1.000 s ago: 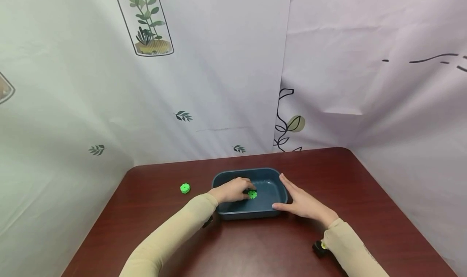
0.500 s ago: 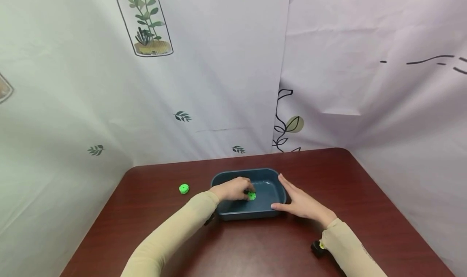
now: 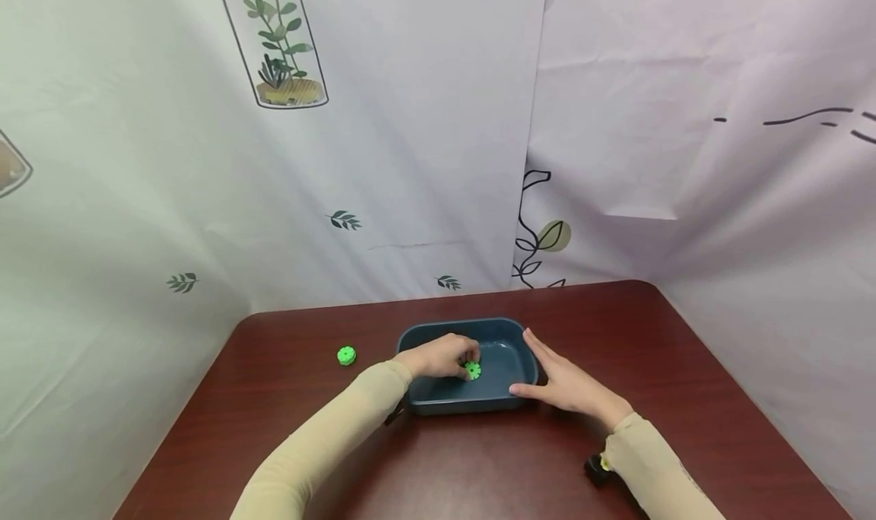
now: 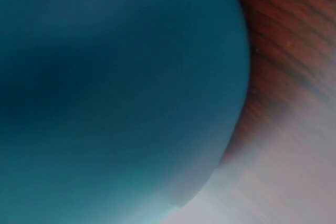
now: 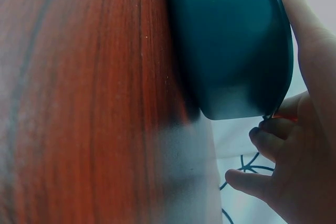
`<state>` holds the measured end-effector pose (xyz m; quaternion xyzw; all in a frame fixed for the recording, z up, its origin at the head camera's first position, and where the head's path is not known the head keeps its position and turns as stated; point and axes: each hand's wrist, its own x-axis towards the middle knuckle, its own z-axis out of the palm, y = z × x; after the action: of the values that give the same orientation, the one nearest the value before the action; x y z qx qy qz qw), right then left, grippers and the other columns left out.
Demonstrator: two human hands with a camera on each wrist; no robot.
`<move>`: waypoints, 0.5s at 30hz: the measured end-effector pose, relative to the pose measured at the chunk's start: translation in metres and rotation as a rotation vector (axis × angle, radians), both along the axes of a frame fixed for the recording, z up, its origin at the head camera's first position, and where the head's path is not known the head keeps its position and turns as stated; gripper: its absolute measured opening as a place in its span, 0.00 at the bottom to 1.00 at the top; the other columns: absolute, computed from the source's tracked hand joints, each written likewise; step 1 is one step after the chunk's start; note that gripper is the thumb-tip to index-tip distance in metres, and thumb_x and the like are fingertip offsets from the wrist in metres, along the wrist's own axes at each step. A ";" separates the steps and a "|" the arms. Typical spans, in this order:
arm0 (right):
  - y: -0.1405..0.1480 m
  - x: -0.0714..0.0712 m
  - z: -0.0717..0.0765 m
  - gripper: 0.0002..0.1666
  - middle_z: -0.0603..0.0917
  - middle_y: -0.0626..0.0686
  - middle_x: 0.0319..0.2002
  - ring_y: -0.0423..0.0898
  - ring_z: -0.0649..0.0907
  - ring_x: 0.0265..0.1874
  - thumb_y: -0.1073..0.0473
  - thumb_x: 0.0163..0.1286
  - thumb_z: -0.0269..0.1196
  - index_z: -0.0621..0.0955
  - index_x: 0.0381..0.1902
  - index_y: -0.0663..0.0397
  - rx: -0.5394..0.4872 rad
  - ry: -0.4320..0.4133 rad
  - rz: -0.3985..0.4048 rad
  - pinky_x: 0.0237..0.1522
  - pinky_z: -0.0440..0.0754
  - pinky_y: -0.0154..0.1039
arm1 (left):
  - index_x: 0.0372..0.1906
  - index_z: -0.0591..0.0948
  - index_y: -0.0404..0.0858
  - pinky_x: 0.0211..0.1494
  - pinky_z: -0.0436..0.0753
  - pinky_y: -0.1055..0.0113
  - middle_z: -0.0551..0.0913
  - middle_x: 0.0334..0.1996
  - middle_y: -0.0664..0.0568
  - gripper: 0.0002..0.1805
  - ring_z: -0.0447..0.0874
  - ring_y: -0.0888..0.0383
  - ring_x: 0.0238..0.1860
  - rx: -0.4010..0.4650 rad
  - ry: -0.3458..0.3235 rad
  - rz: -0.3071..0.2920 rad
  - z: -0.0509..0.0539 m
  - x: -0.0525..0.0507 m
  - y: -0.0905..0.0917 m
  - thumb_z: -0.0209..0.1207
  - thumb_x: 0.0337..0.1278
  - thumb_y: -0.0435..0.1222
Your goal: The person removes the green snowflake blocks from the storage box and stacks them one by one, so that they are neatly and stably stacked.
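Observation:
A dark blue rectangular tray (image 3: 503,366) stands on the table. My left hand (image 3: 445,355) reaches into it from the left, fingers curled, and pinches a small bright green notched disc (image 3: 473,370) close to the tray's floor. Fingers partly cover the disc. At the right end, my right hand (image 3: 571,383) touches the tray, its thumb by the near rim and straight fingers along the far corner. The right wrist view shows the tray's outer wall (image 5: 231,45) beside this hand (image 5: 310,129). Only the tray's blurred blue wall (image 4: 131,87) fills most of the left wrist view.
Another green notched piece (image 3: 346,355), seemingly stacked, lies on the dark red-brown table (image 3: 479,467) left of the tray. Printed white cloth (image 3: 424,163) hangs behind the table and along its sides. A black wrist device (image 3: 597,470) sits under the right sleeve.
My left fingers have curled in further around the green disc inside the tray. The right hand and the tray stay in place; the head view shifts very slightly.

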<state>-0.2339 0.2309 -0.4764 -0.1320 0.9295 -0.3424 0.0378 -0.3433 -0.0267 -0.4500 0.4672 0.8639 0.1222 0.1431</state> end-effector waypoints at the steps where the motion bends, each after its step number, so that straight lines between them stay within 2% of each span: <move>1: 0.000 0.000 0.000 0.66 0.47 0.56 0.81 0.62 0.59 0.75 0.28 0.61 0.66 0.45 0.83 0.46 0.001 0.001 0.000 0.67 0.65 0.65 | 0.46 0.82 0.45 0.45 0.78 0.74 0.80 0.38 0.61 0.12 0.76 0.66 0.39 0.006 -0.003 0.002 0.000 0.000 0.000 0.70 0.59 0.35; 8: 0.001 0.000 0.000 0.67 0.47 0.56 0.81 0.62 0.58 0.76 0.25 0.60 0.65 0.45 0.83 0.46 0.006 0.011 0.004 0.67 0.65 0.65 | 0.44 0.84 0.44 0.45 0.79 0.74 0.82 0.37 0.60 0.09 0.77 0.66 0.38 0.049 0.027 0.004 0.004 0.003 -0.001 0.68 0.61 0.31; 15: 0.001 0.000 0.000 0.67 0.47 0.57 0.81 0.62 0.58 0.76 0.27 0.60 0.66 0.46 0.83 0.47 0.001 0.012 0.006 0.67 0.64 0.65 | 0.44 0.85 0.44 0.46 0.80 0.74 0.85 0.39 0.58 0.07 0.80 0.67 0.40 0.093 0.048 -0.008 0.005 0.001 -0.005 0.63 0.66 0.29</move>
<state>-0.2340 0.2317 -0.4768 -0.1369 0.9294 -0.3413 0.0332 -0.3425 -0.0322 -0.4454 0.4795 0.8586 0.1506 0.1009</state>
